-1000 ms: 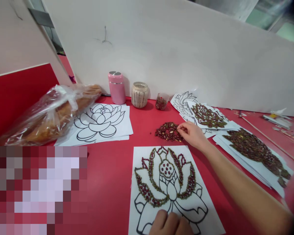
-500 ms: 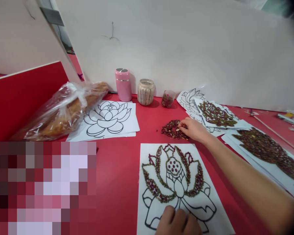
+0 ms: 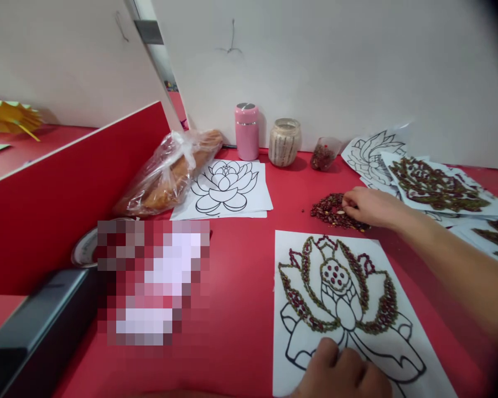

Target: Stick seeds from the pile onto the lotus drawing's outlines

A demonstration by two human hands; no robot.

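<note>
A white sheet with a lotus outline (image 3: pixel 332 354) lies on the red table, its upper petals partly lined with green and dark red beans. On the sheet's lower part rests my left hand (image 3: pixel 344 373), fingers curled, with whatever is under them hidden. Beyond the sheet is a loose pile of dark red beans (image 3: pixel 326 211). My right hand (image 3: pixel 367 205) touches the right side of this pile, fingertips pinched together; anything between them is too small to make out.
Behind stand a pink flask (image 3: pixel 247 132), a jar (image 3: pixel 284 142) and a small cup of beans (image 3: pixel 323 155). Bagged bread (image 3: pixel 166 182) and an outline drawing (image 3: pixel 232 190) lie left. Bean-covered pictures (image 3: pixel 440 185) overlap at right. A dark box (image 3: pixel 45 326) is at lower left.
The view has turned left, so everything appears further right, and the dark box now shows. My right hand is still at the pile and my left hand still on the sheet.
</note>
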